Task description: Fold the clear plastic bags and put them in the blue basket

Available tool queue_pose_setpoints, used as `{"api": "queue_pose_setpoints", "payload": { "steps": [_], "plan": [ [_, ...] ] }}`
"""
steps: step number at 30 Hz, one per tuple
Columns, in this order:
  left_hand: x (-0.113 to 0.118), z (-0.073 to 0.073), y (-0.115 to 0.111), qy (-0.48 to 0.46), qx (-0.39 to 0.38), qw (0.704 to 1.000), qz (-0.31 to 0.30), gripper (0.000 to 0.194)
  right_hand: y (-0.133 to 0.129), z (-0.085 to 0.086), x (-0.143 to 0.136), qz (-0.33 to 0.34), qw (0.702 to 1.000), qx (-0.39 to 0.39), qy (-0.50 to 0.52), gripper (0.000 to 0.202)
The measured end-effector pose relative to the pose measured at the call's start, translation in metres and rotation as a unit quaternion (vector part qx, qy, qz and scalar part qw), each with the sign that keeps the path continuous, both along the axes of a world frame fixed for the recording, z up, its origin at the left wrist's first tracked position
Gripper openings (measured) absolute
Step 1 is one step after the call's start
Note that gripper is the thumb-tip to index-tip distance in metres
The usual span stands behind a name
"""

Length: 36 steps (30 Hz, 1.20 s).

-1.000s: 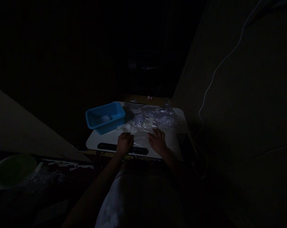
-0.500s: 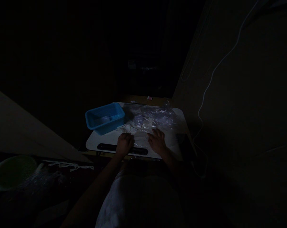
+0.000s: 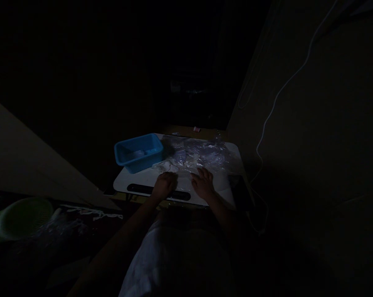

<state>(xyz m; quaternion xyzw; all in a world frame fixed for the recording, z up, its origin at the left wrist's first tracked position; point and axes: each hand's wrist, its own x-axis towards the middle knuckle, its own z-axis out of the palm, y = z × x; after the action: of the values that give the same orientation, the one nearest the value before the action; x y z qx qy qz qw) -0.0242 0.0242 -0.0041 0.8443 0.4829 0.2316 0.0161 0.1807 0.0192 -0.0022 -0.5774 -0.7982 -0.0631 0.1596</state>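
In dim light, my left hand (image 3: 165,183) rests near the front of a small white table (image 3: 137,177). Its fingers are curled in, and what they hold, if anything, cannot be made out. My right hand (image 3: 203,182) lies a little to the right, fingers stretched out and slightly apart on the tabletop. A thin clear plastic sheet (image 3: 184,175) seems to lie between the two hands. Just beyond my left hand is a crumpled whitish item (image 3: 166,166). Shiny clear plastic wrapping (image 3: 212,154) spreads over the table's far right half.
A blue plastic basin (image 3: 139,163) stands at the table's left, with something pale inside. A black slot (image 3: 139,189) runs along the front edge. A dark flat object (image 3: 240,189) is at the right. Lower left, a green basket (image 3: 27,218) sits by loose plastic. A white cable (image 3: 274,101) hangs right.
The view has shifted slightly. My left hand has moved a touch to the right, with its fingers still curled. My right hand stays almost where it was.
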Motion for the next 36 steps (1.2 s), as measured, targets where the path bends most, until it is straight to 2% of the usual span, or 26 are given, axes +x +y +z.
{"api": "queue_pose_setpoints", "payload": {
  "steps": [5, 8, 11, 19, 33, 36],
  "plan": [
    [0.033, 0.009, 0.001, 0.057, -0.006, 0.995, -0.082, 0.035, 0.002, 0.000, 0.001, -0.001, 1.000, -0.011, 0.008, 0.034],
    [0.052, 0.007, -0.001, 0.066, 0.002, 0.993, -0.095, 0.034, 0.003, -0.002, 0.001, 0.000, 1.000, -0.015, 0.010, 0.034],
    [0.062, 0.004, -0.004, 0.072, 0.003, 0.993, -0.093, 0.032, 0.004, -0.003, 0.001, 0.002, 1.000, -0.020, 0.007, 0.035],
    [0.062, 0.011, -0.012, 0.085, -0.021, 0.995, -0.053, 0.029, 0.003, -0.002, 0.000, -0.006, 1.000, -0.023, -0.002, 0.037],
    [0.062, 0.016, -0.007, 0.093, -0.008, 0.993, -0.076, 0.027, 0.004, -0.003, 0.001, -0.019, 0.999, -0.026, -0.012, 0.039],
    [0.055, 0.018, -0.008, 0.080, 0.002, 0.995, -0.057, 0.025, 0.003, -0.002, 0.002, -0.011, 1.000, -0.021, -0.006, 0.036]
  ]
}}
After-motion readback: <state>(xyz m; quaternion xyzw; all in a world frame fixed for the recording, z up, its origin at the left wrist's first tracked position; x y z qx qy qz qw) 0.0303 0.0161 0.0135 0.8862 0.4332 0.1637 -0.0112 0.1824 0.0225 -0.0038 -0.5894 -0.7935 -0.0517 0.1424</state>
